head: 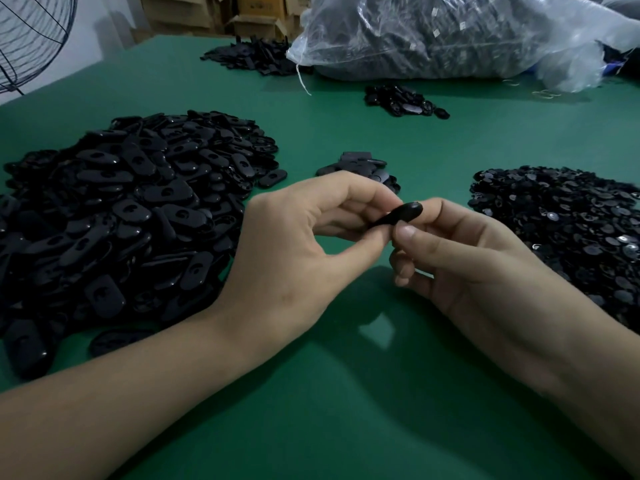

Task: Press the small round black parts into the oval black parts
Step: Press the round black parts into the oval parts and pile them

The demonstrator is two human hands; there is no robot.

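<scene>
A black oval part (398, 215) is held edge-on above the green table (311, 393) in the middle of the head view. My left hand (304, 244) pinches its left end between thumb and fingers. My right hand (460, 258) grips its right end with thumb and forefinger. Whether a small round part sits in it is hidden by my fingers. A large heap of oval parts (117, 216) lies at the left. A heap of small round parts (568, 230) lies at the right.
A small pile of oval parts (360, 168) lies just beyond my hands. Two more dark piles (405, 100) (252, 57) sit farther back. A big clear plastic bag (450, 32) of parts fills the back right. A fan grille (31, 36) stands at the far left.
</scene>
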